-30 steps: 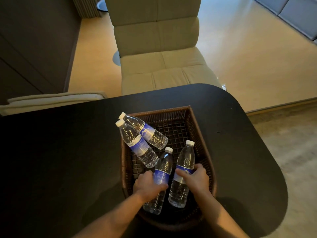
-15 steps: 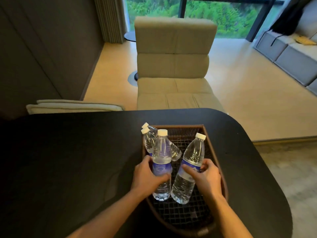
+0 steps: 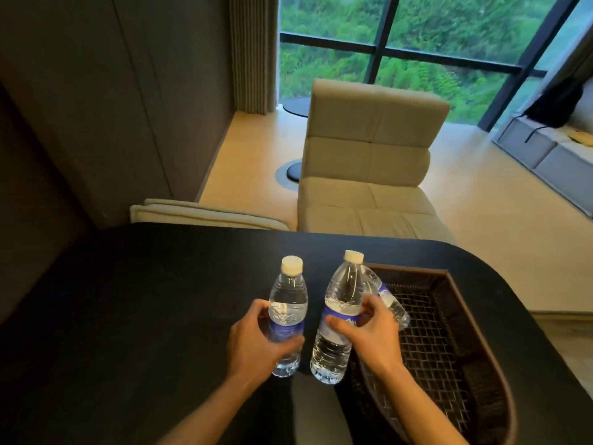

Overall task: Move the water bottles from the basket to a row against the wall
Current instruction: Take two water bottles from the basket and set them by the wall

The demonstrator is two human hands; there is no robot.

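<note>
My left hand (image 3: 256,343) grips a clear water bottle (image 3: 287,292) with a white cap and blue label, held upright over the black table (image 3: 128,316), left of the basket. My right hand (image 3: 369,337) grips a second, similar bottle (image 3: 340,303), tilted slightly right, at the basket's left rim. The brown wicker basket (image 3: 462,316) sits at the table's right end. Behind my right hand another bottle (image 3: 390,300) lies in the basket, mostly hidden. The dark wall (image 3: 80,107) rises at the left.
A beige lounge chair (image 3: 369,175) stands beyond the table's far edge, with a folded beige cushion (image 3: 205,213) to its left. A large window is at the back. The table's rounded right edge drops to the floor.
Both hands have lifted their bottles out of the basket and carried them left. The view has tilted up and swung left, so the basket now sits at the right.
</note>
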